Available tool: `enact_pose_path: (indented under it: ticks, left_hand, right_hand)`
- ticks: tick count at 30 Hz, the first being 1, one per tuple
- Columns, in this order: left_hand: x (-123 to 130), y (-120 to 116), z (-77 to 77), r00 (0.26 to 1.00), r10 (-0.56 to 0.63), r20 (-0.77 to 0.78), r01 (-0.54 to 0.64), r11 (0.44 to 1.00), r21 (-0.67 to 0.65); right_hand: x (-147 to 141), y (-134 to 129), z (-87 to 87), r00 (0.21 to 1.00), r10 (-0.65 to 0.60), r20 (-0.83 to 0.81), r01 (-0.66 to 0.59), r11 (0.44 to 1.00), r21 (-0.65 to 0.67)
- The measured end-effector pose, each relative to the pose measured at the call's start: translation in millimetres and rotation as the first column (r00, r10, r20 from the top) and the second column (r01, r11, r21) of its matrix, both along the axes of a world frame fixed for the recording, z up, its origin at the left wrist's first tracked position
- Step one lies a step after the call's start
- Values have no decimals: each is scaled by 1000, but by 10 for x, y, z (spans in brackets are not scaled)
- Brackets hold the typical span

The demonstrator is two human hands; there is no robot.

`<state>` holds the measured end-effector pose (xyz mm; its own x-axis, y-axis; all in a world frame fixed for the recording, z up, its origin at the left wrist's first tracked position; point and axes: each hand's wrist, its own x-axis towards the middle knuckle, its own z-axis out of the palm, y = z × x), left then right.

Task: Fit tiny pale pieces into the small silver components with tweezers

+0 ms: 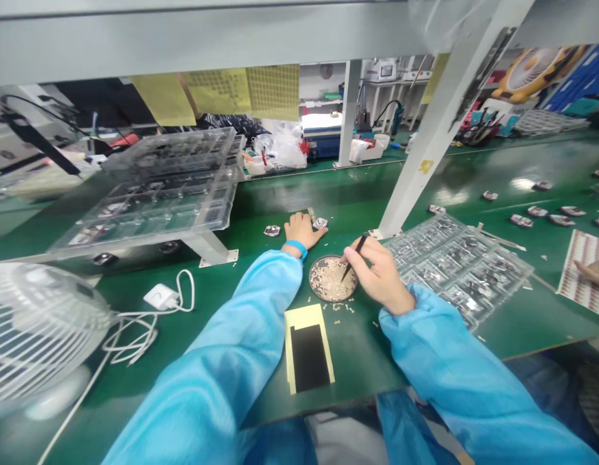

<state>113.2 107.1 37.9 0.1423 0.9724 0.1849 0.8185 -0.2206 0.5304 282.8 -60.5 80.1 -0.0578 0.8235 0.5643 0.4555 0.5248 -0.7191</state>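
My right hand (pixel 377 271) is closed around dark tweezers (pixel 354 257). The tweezers' tips point down into a round dish (pixel 313 292) full of tiny pale pieces (pixel 332 274). Beyond the dish my left hand (pixel 301 231) lies on the green bench with its fingers apart and a blue band at the wrist. A small silver-and-dark part (pixel 320 223) sits beside it, near the thumb; contact between them is unclear. Another such part (pixel 272 230) lies to the left of that hand. Loose pale pieces (pixel 336 308) are scattered in front of the dish.
A yellow sheet with a black rectangle (pixel 310 358) lies near the front edge. Clear compartment trays (pixel 467 271) lie right of a white post (pixel 420 135). At left are a white fan (pixel 42 329), a charger (pixel 161 296) and raised clear trays (pixel 159 187). Another person's hand (pixel 594 274) is far right.
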Motion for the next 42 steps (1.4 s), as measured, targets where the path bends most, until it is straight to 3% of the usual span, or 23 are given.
enact_pose_path:
  ticks: [2, 4, 6, 8, 11, 13, 15, 17, 21, 24, 27, 30, 32, 36, 42]
  left_hand:
    - [50, -6, 0, 996, 13, 88, -10, 999, -38]
    - [-5, -63, 48, 978, 6, 206, 14, 995, -95]
    - [-151, -214, 130, 936, -17, 350, 82, 982, -171]
    - [-364, -470, 213, 873, -51, 485, 187, 953, -237]
    - [-750, -966, 279, 724, -49, 688, 376, 864, -334]
    - [-992, -1270, 268, 538, 135, 832, 497, 746, -443]
    - [-1178, -1491, 235, 484, 229, 844, 551, 670, -498]
    - [-1288, -1623, 208, 556, 160, 815, 564, 648, -512]
    - [-1343, -1729, 200, 702, -140, 698, 614, 615, -494]
    - [-1337, -1767, 178, 755, -264, 600, 600, 646, -472]
    - [-1332, -1798, 135, 770, -284, 571, 579, 686, -440]
    - [-1318, -1814, 111, 775, -288, 563, 572, 698, -431]
    - [-1306, -1815, 108, 780, -291, 554, 568, 703, -429]
    - [-1297, -1813, 103, 793, -308, 526, 558, 714, -423]
    - [-1304, -1816, 91, 812, -300, 500, 533, 729, -429]
  right_hand:
    - [-13, -26, -34, 992, 47, -118, -66, 984, -164]
    - [-64, -55, -94, 952, 118, -283, -214, 917, -337]
    - [-151, -95, -161, 894, 191, -406, -368, 830, -420]
    - [-256, -153, -226, 867, 263, -424, -450, 779, -437]
    - [-420, -262, -324, 872, 333, -359, -472, 767, -435]
    - [-515, -331, -392, 859, 338, -384, -494, 745, -449]
    - [-586, -383, -453, 855, 332, -397, -501, 724, -473]
    - [-625, -413, -492, 879, 343, -331, -471, 732, -493]
    - [-635, -420, -504, 911, 357, -208, -412, 759, -504]
    - [-629, -419, -498, 915, 358, -186, -402, 771, -494]
    - [-636, -428, -497, 910, 367, -193, -414, 776, -476]
    - [-649, -435, -478, 887, 342, -311, -456, 757, -468]
    - [-653, -432, -450, 872, 320, -372, -464, 782, -416]
    - [-640, -417, -409, 910, 370, -188, -407, 884, -231]
    - [-624, -408, -425, 901, 432, -44, -433, 887, -161]
